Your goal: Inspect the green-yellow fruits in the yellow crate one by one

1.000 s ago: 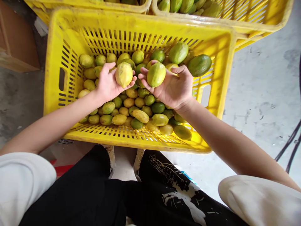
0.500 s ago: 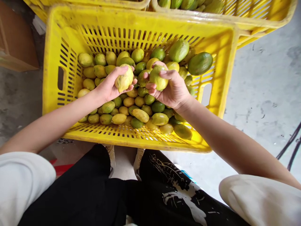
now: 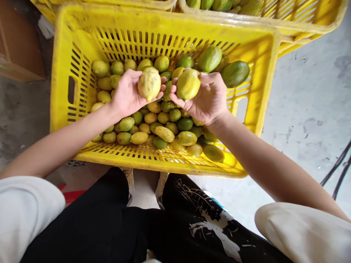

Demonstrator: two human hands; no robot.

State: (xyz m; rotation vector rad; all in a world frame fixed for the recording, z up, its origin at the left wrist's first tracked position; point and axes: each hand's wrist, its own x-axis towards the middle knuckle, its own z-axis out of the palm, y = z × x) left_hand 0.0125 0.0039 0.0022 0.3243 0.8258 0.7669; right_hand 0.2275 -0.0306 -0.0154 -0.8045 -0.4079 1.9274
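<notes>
A pale yellow lemon [image 3: 149, 83] with dark blemishes rests on the fingers of my left hand [image 3: 126, 93], which cradle it from below. My right hand [image 3: 208, 98] holds a yellow-green lemon [image 3: 188, 84] on its curled fingers, the thumb drawn back beside it. Both hands are side by side over a yellow slatted crate [image 3: 164, 22], with a small gap between the two fruits. Under them lie many yellow and green lemons [image 3: 163, 133], partly hidden by my hands. Two larger green fruits [image 3: 235, 74] sit at the crate's right end.
Behind this crate stand more yellow crates [image 3: 304, 22], one with green fruits [image 3: 219, 4] in it. A cardboard box [image 3: 20, 44] is on the floor at the far left. Black cables [image 3: 338, 170] run across the grey floor at the right.
My thumbs closed over the lemons half a second ago and have since drawn back. Both lemons have been turned, showing other sides. The hands stay over the crate.
</notes>
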